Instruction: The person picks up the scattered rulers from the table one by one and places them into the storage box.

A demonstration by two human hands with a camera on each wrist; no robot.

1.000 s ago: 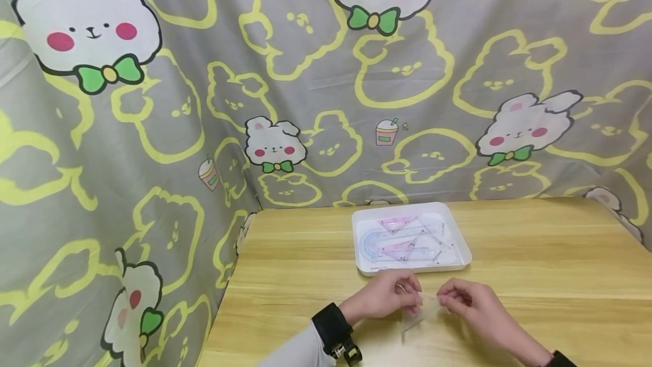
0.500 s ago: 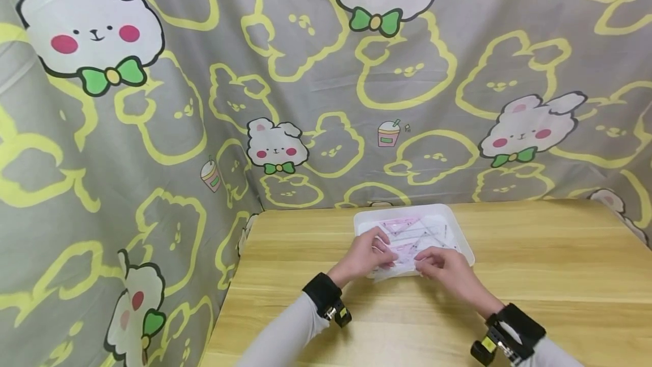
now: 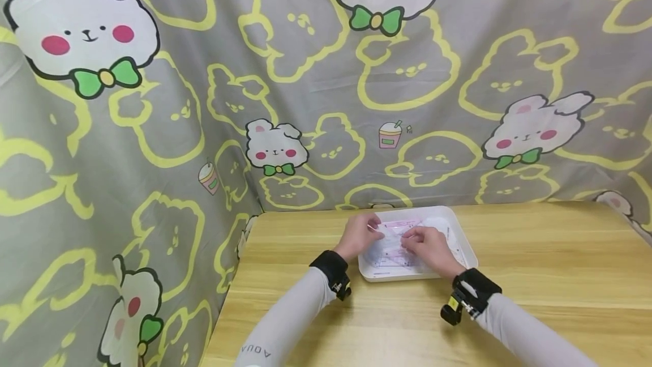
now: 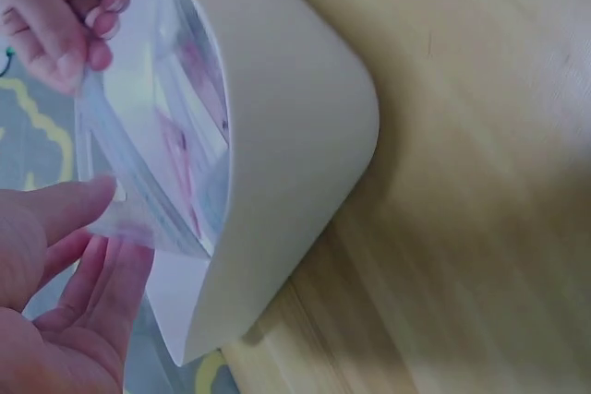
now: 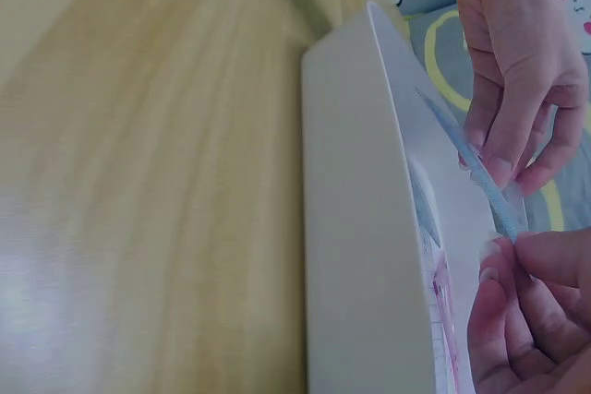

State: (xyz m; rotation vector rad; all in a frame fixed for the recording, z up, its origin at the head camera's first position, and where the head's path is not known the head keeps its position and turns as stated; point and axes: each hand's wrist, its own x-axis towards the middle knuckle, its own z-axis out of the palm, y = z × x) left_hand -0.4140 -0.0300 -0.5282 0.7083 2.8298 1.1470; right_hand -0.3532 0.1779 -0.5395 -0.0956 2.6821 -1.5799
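Observation:
In the head view both hands are over a white plastic tray (image 3: 468, 269). My left hand (image 3: 358, 235) is at the tray's left side and my right hand (image 3: 428, 248) is over its middle. Between them they hold a thin clear plastic piece (image 4: 138, 168) with a pale blue strip along it, tilted in the left wrist view. Left thumb and fingers (image 4: 78, 205) pinch its lower end; the right fingertips pinch the other end. The right wrist view shows the strip (image 5: 480, 182) with fine tick-like marks. Pink-tinted clear set squares (image 3: 402, 223) lie in the tray below.
The tray stands on a wood-grain table (image 3: 316, 242) near its back edge. A grey curtain (image 3: 316, 89) with yellow outlines and printed rabbits hangs behind and to the left. Each wrist wears a black band (image 3: 476, 290) with a small camera.
Both hands have moved forward from the table in front of the tray to over the tray, carrying the clear plastic piece. It now sits above the tray's contents.

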